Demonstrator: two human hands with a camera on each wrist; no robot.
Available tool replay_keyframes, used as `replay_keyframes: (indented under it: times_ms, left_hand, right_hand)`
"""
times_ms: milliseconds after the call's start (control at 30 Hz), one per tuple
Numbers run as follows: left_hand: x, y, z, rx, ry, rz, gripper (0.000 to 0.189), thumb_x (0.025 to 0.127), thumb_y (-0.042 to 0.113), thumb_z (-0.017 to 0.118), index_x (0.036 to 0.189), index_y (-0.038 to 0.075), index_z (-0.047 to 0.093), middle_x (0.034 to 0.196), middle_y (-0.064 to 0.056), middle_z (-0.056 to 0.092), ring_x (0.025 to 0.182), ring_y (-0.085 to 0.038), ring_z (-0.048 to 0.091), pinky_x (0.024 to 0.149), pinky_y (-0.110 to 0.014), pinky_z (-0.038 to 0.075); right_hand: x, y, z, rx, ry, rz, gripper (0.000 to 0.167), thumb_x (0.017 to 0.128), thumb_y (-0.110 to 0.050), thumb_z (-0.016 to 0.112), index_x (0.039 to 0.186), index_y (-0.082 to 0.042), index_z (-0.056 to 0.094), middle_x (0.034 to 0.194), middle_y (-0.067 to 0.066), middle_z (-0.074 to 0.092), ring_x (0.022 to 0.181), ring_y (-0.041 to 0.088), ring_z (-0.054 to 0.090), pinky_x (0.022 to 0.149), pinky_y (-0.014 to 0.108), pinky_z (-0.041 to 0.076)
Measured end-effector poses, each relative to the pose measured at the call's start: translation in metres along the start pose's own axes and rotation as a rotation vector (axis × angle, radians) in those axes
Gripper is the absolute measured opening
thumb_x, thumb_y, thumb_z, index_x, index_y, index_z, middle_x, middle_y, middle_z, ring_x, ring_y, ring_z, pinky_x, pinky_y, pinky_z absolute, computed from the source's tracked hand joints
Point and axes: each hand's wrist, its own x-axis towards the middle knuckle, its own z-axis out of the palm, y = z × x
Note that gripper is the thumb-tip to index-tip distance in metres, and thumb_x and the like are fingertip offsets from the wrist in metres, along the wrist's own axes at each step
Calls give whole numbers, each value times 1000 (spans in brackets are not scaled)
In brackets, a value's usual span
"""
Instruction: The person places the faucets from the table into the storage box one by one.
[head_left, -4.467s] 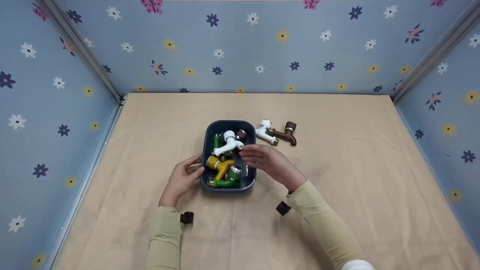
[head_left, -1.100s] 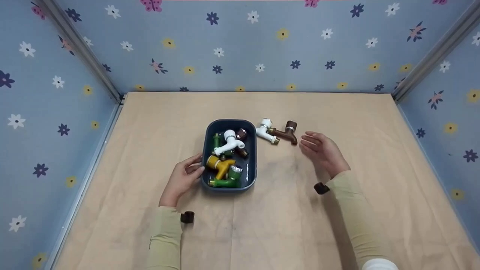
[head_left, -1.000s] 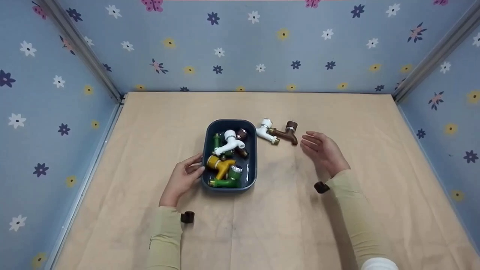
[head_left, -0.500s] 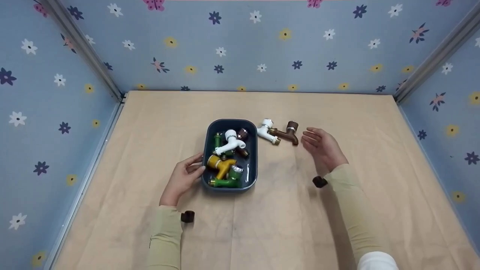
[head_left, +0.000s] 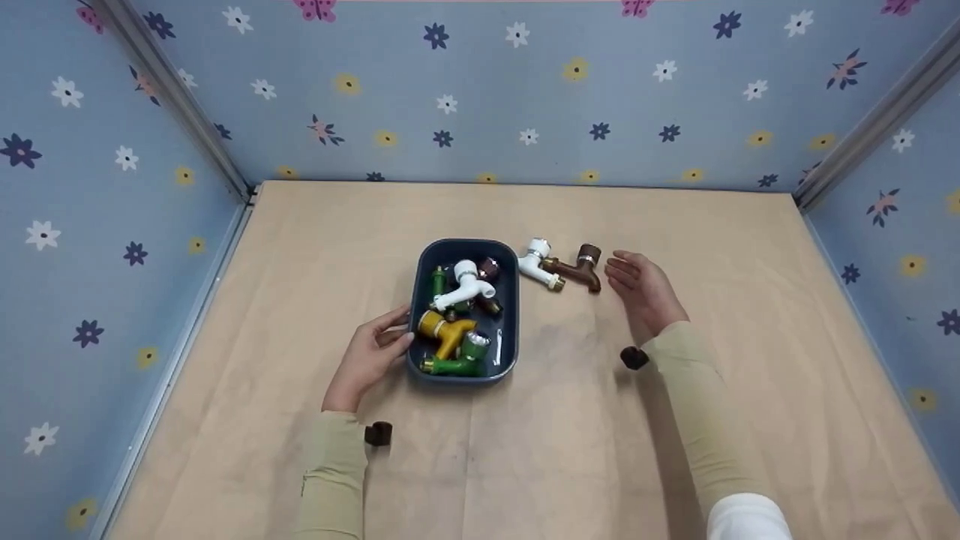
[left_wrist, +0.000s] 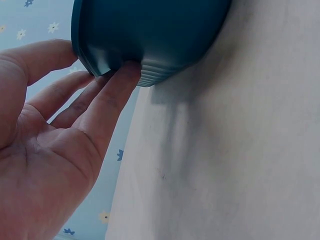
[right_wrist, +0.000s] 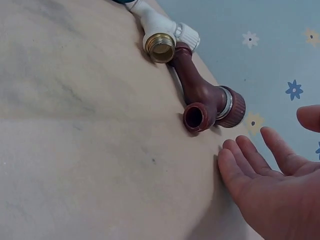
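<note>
A dark blue bin holds several taps: a white tap on top, a yellow tap, a green tap, and partly covered green and brown ones. My left hand touches the bin's left outer side with fairly straight fingers; the left wrist view shows the fingertips on the bin wall. Outside the bin, a white tap and a brown tap lie touching on the table. My right hand is just right of the brown tap, fingers extended, apart from it and holding nothing.
A tan cloth-like cover spreads over the table. Blue flowered panels enclose the back and both sides, with metal posts at the corners. A small dark wrist device sits by the left sleeve, another by the right.
My right hand was over the bin's right side; it has since moved right to beside the brown tap, edging slightly farther back lately. The left hand stays on the bin.
</note>
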Motion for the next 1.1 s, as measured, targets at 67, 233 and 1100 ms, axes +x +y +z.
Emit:
replay_keyframes:
  times_ms: [67, 233, 1100]
  left_hand:
    - [0, 0, 0, 4, 5, 5, 50, 94, 2, 60, 141, 4, 46, 130, -21, 53, 113, -34, 57, 82, -26, 53]
    - [-1, -1, 1, 17, 9, 21, 50, 93, 0, 59, 141, 3, 46, 128, -21, 53, 112, -34, 58, 82, -27, 53]
    - [-2, 2, 2, -4, 19, 5, 50, 93, 0, 60, 141, 3, 47, 127, -22, 54, 111, -35, 58, 79, -26, 53]
  right_hand:
    - [2, 2, 1, 12, -6, -5, 50, 103, -21, 38, 147, 1, 29, 151, 21, 28, 137, 29, 31, 112, 35, 26]
    - [6, 5, 3, 15, -11, -21, 50, 102, -23, 38, 146, 1, 31, 149, 19, 31, 137, 27, 32, 112, 35, 27]
    - [19, 6, 14, -13, -75, -68, 53, 103, -25, 30, 147, 4, 25, 149, 21, 26, 137, 31, 28, 113, 37, 24]
